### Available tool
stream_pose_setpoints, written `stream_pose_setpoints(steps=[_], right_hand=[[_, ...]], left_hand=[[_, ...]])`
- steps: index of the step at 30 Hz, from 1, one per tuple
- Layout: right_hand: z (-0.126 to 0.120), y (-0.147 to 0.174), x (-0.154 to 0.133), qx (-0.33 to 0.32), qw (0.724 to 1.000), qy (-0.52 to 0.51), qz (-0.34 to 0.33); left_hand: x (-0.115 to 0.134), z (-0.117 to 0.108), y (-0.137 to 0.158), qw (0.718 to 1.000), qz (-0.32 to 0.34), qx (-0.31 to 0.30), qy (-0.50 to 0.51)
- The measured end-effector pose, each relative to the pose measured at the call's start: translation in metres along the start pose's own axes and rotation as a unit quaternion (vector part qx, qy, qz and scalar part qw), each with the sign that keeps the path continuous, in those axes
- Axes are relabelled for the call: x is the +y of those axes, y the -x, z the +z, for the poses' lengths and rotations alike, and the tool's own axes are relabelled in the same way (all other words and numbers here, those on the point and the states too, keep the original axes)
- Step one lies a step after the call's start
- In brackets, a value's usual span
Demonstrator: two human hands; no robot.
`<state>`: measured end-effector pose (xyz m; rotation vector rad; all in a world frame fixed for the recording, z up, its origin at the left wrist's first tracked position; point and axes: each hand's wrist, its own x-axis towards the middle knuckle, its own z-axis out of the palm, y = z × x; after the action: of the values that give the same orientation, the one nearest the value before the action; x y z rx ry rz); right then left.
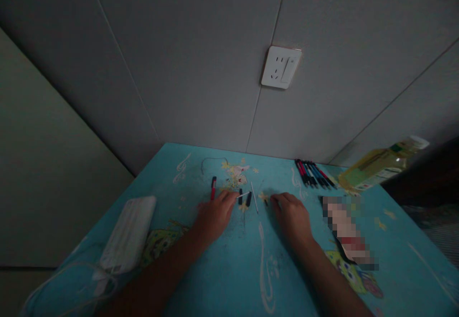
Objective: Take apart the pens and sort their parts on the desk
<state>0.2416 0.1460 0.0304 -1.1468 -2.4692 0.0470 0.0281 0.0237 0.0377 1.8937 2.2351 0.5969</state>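
My left hand is closed, its thumb and fingertips pinching a thin pale stick like a pen refill. Just right of those fingertips lie two short dark pen barrel pieces. A longer white pen refill rests on the table beside them. Beyond my left hand stands out a red pen part with a dark end. My right hand rests on the table with its fingers curled together; their tips are partly hidden. Close to its fingertips is a tiny dark piece.
Several pens lie in a row at the back right. Near them a bottle of yellow liquid leans at a tilt. A blurred-out flat object lies right of my right arm. A white power strip with cable is at left.
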Motion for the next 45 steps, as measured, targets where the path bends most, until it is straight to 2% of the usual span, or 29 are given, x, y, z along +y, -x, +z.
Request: stream_pose_setpoints(steps=[5,9,13,17,21,25,28,36,45], right_hand=[[0.001,0.001,-0.007,-0.029,0.999,0.024,-0.005],[-0.004,0.001,-0.012,-0.001,0.999,-0.038,-0.018],[-0.007,0.004,-0.021,0.009,0.986,-0.125,-0.108],[-0.004,0.005,-0.028,-0.014,0.981,-0.121,-0.153],[-0.007,0.002,-0.022,-0.012,0.987,-0.092,-0.133],[-0.013,-0.002,-0.009,0.035,0.995,-0.055,-0.071],[-0.016,0.0,-0.007,0.044,0.999,-0.015,-0.028],[-0.006,0.009,-0.024,-0.012,0.996,0.086,0.023],[0.001,0.01,-0.042,-0.019,0.999,0.045,0.018]], left_hand=[[0.001,0.0,0.001,1.0,0.008,0.001,-0.022],[0.0,0.002,0.002,0.998,0.03,-0.005,-0.046],[0.001,0.006,0.003,0.994,0.085,-0.021,-0.071],[0.001,0.008,0.005,0.99,0.122,-0.024,-0.07],[0.0,0.009,0.004,0.994,0.09,-0.002,-0.057],[-0.003,0.008,0.001,0.998,0.039,0.029,-0.039],[-0.004,0.009,0.0,0.999,0.027,0.018,-0.041],[0.0,0.014,-0.002,0.996,0.069,-0.016,-0.046],[0.006,0.022,-0.011,0.993,0.101,-0.019,-0.051]])
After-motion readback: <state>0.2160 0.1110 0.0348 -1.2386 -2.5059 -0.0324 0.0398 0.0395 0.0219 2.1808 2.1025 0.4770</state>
